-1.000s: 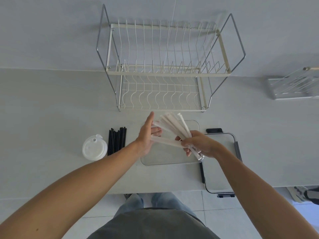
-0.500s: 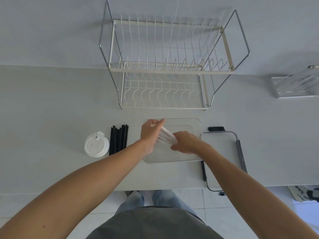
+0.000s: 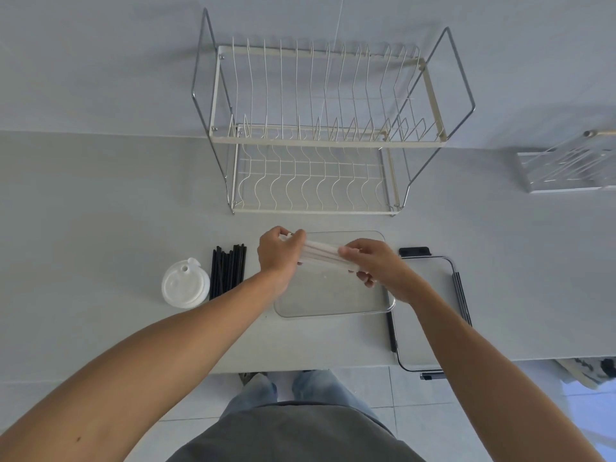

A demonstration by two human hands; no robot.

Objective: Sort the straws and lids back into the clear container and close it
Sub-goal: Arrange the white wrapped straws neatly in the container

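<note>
Grey counter; both arms reach over the clear container, left hand and right hand gripping white straws by opposite ends, straw tips hidden by fingers.

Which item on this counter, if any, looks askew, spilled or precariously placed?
The container's lid lies right of the clear container with its near end overhanging the counter edge, so it could tip off. Nothing looks spilled: the black straws are bundled neatly beside the white cup lids.
</note>
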